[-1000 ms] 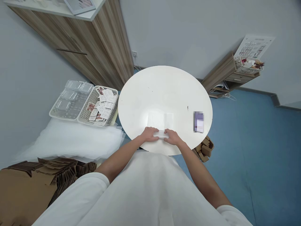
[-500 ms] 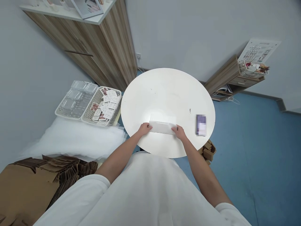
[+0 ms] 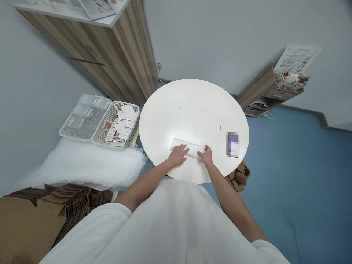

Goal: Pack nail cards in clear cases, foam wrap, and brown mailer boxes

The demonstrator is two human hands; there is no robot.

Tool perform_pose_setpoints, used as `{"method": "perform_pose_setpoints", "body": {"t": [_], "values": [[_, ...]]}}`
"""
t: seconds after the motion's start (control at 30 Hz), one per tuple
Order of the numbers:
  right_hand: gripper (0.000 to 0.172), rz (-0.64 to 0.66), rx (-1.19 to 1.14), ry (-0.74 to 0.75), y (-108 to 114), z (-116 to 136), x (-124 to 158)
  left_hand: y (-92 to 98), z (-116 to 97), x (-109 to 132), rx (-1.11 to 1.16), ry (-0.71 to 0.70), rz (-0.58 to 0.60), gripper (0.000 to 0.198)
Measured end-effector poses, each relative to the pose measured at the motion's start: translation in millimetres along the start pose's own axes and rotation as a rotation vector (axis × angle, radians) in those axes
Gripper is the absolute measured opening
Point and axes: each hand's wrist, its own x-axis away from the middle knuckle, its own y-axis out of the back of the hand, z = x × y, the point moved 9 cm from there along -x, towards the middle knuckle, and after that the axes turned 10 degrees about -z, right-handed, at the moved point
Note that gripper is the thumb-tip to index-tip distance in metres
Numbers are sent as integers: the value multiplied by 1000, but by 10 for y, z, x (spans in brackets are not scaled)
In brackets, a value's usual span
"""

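A folded white sheet [image 3: 189, 147] lies as a long strip near the front of the round white table [image 3: 192, 110]. My left hand [image 3: 178, 155] rests flat on the strip's left half, fingers stretched out. My right hand [image 3: 206, 155] presses on the strip's right end with fingers laid down on it. A small purple and white card [image 3: 233, 144] sits on the table to the right of my right hand.
Left of the table stand a basket of small packets [image 3: 121, 124] and a tray of clear plastic shells [image 3: 82, 117] on white sheets [image 3: 82, 165]. Flat brown cartons [image 3: 41, 209] lie lower left; brown scraps [image 3: 238, 176] sit under the table's right edge.
The strip was held stretched between both hands half a second ago. Now it lies on the table, and both hands rest on top of it.
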Motion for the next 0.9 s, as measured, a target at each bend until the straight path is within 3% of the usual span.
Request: {"method": "perform_pose_setpoints", "body": {"t": [0.07,0.17,0.33,0.43,0.6,0.77,0.9], "values": [[62,77,-27,-69,-48,-13,-3,-42,-22,-8,-15,2,25,52],[40,172,-60,-151,-82,-41,41,-60,-17,-7,-10,-3,37,52],[17,138,-93,-157,-5,-30,123,-109,-118,43,15,-65,50,53],[14,149,-123,-136,-31,52,175,-179,-227,80,33,-105,67,55],[14,386,-221,-127,-281,226,310,-160,-271,106,50,-94,43,65],[17,437,-205,-136,-289,222,261,-114,-400,141,-10,-218,62,62],[25,394,28,73,-181,255,162,-140,-442,146,-71,-250,90,48]]}}
